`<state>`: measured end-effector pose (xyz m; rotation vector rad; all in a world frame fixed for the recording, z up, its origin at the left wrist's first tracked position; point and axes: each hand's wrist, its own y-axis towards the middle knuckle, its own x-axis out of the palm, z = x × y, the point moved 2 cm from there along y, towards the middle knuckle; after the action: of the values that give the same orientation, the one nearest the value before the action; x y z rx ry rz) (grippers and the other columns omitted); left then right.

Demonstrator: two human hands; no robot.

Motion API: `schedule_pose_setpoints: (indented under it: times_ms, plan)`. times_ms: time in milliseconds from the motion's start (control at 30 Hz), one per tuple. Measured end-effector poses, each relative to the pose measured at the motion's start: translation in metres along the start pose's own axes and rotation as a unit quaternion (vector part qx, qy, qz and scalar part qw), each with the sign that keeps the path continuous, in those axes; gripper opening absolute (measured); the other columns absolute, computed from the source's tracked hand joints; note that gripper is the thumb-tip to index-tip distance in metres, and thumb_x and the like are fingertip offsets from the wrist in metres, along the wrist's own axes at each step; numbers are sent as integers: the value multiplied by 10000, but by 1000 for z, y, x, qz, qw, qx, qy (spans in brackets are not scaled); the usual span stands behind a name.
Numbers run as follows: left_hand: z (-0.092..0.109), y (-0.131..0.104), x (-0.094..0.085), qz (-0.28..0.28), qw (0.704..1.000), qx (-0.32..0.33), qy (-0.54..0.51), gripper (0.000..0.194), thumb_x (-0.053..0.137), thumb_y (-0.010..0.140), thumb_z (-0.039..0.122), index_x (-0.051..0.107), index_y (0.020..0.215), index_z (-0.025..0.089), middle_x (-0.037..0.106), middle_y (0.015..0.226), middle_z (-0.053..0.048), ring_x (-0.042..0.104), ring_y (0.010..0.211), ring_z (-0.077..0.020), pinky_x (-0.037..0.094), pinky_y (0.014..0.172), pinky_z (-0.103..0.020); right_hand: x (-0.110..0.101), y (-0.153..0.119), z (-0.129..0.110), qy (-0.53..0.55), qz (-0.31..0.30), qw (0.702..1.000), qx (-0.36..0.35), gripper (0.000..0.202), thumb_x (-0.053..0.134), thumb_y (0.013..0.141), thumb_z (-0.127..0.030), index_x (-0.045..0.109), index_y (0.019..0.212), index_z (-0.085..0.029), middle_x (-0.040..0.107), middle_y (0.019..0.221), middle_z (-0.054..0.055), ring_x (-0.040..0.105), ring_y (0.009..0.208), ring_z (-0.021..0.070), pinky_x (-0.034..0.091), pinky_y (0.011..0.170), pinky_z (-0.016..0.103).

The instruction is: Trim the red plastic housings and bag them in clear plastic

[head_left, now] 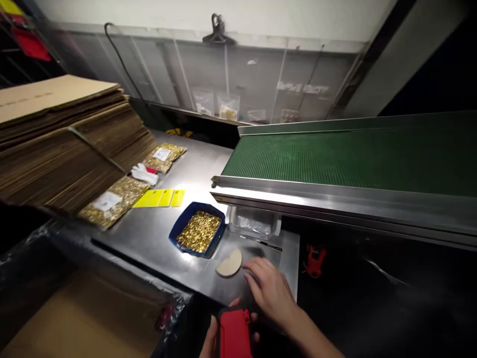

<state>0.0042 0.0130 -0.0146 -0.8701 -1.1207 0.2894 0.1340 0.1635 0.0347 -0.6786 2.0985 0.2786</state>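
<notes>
At the bottom edge, my left hand (pixel 209 339) is closed around a red and black device (pixel 234 332) that looks like a phone in a rugged case. My right hand (pixel 269 291) hovers low over the metal table (pixel 149 248), fingers apart and slightly bent, with nothing visible in it. Just left of its fingertips lies a flat beige disc (pixel 229 263) with a notch in its edge. Beyond the disc is a blue tray (pixel 178 222) of small gold-coloured pieces (pixel 200 231). A dark pen (pixel 266 243) lies behind my right hand.
A green conveyor belt (pixel 298 159) slopes up to the right, above a clear plastic container (pixel 255 222). Yellow cards (pixel 160 198), a white glove (pixel 144 174) and filled bags (pixel 115 199) lie by stacked cardboard (pixel 70 144). A plastic-lined box (pixel 85 318) stands in front.
</notes>
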Motion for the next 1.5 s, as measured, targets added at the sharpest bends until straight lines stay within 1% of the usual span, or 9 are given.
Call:
schedule_pose_setpoints:
  times_ms: [167, 367, 533, 667, 733, 833, 967, 1167, 1500]
  plan:
    - [-6, -18, -4, -72, 994, 22, -76, 686, 562, 972, 633, 481, 1555, 279, 706, 1360, -219, 758, 1056, -356, 561, 945, -547, 22, 67, 0, -113, -151, 978, -93, 513, 823, 825, -196, 618, 1295, -215, 636, 1328, 135, 586, 1250, 326, 473, 1061, 429]
    - [-16, -34, 3, -27, 994, 57, -87, 726, 484, 1023, 596, 293, 1626, 240, 687, 1369, -244, 754, 1050, -358, 556, 938, -558, 36, 76, 3, -104, -209, 967, -104, 428, 794, 792, -318, 668, 1153, -124, 693, 1181, 201, 641, 1120, 370, 473, 994, 440]
    - [-26, -38, 7, 0, 995, 45, -86, 771, 470, 1023, 604, 226, 1636, 205, 713, 1310, -254, 764, 995, -352, 572, 904, -538, 16, 41, 9, -28, -212, 977, -29, 222, 508, 936, -295, 677, 945, -150, 747, 916, 131, 712, 844, 292, 504, 729, 346]
    - [-34, -40, 10, 9, 997, 0, -75, 743, 448, 1017, 633, 321, 1600, 190, 732, 1263, -242, 766, 964, -362, 594, 845, -540, -13, -20, 27, 103, -231, 968, 1, 257, 407, 966, -222, 607, 1125, -190, 751, 947, 38, 724, 818, 188, 502, 664, 240]
    - [-39, -41, 11, 22, 997, -20, -67, 715, 446, 1017, 631, 390, 1567, 177, 759, 1189, -216, 770, 925, -356, 607, 813, -531, -25, -55, 34, 253, -253, 933, 37, 341, 416, 962, -208, 516, 1288, -218, 746, 970, 10, 732, 802, 169, 517, 660, 226]
    - [-46, -39, 16, 44, 997, -41, -48, 672, 463, 1019, 613, 478, 1513, 158, 787, 1047, -174, 774, 847, -331, 620, 752, -480, -35, -97, 35, 382, -265, 880, 95, 304, 495, 927, -179, 536, 1219, -251, 717, 932, -25, 697, 744, 155, 493, 652, 229]
    - [-53, -36, 20, 73, 995, -55, -41, 587, 504, 1035, 541, 555, 1453, 133, 797, 1012, -141, 765, 824, -257, 605, 769, -373, -38, -126, 21, 307, -269, 910, 74, 78, 607, 953, -256, 602, 1030, -256, 652, 819, -62, 600, 710, 133, 385, 640, 234]
    - [-58, -36, 18, 65, 996, -65, -18, 637, 477, 1027, 589, 556, 1462, 130, 801, 1087, -171, 770, 899, -287, 593, 848, -404, -36, -145, 7, 189, -278, 942, 11, 90, 532, 1019, -293, 601, 1076, -282, 694, 898, -57, 625, 727, 142, 318, 629, 269]
    - [-61, -35, 23, 55, 995, -78, -13, 625, 473, 1035, 565, 599, 1418, 87, 805, 1101, -186, 771, 915, -281, 576, 871, -386, -39, -151, 12, 238, -262, 935, 18, 81, 605, 991, -331, 629, 978, -255, 687, 830, -52, 619, 690, 130, 352, 626, 248]
